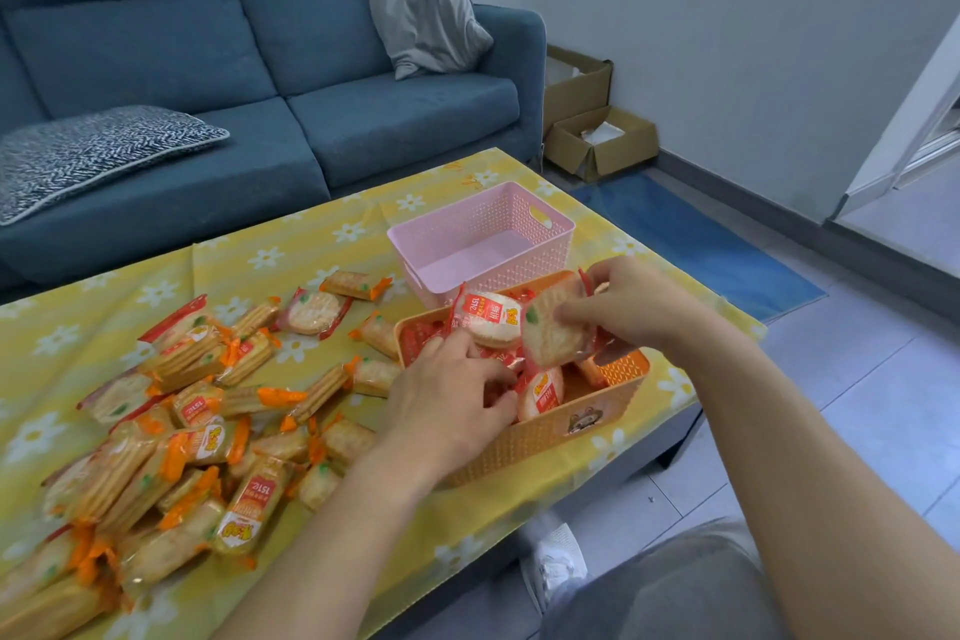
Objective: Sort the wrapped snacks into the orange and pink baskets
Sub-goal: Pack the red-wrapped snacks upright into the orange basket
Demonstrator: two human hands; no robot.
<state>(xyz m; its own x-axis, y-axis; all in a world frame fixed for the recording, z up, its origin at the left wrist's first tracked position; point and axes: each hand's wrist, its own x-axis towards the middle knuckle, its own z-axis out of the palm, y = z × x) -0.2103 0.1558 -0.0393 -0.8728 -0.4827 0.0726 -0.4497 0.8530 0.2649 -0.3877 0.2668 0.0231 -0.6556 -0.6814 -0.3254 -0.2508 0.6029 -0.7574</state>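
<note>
A pile of orange-wrapped cracker snacks (171,442) lies on the left of the yellow flowered desk (467,530). The left hand (447,395) reaches into the orange woven plastic basket (561,437), its fingers curled round red-wrapped round snacks (540,392) inside. Above the basket, the right hand (628,307) pinches a clear-wrapped square cracker pack (550,333). The pink plastic basket (467,224) stands just behind.

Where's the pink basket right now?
In the head view, the pink basket sits on the yellow tablecloth, right of centre, just behind the orange basket and nearer the blue sofa.
</note>
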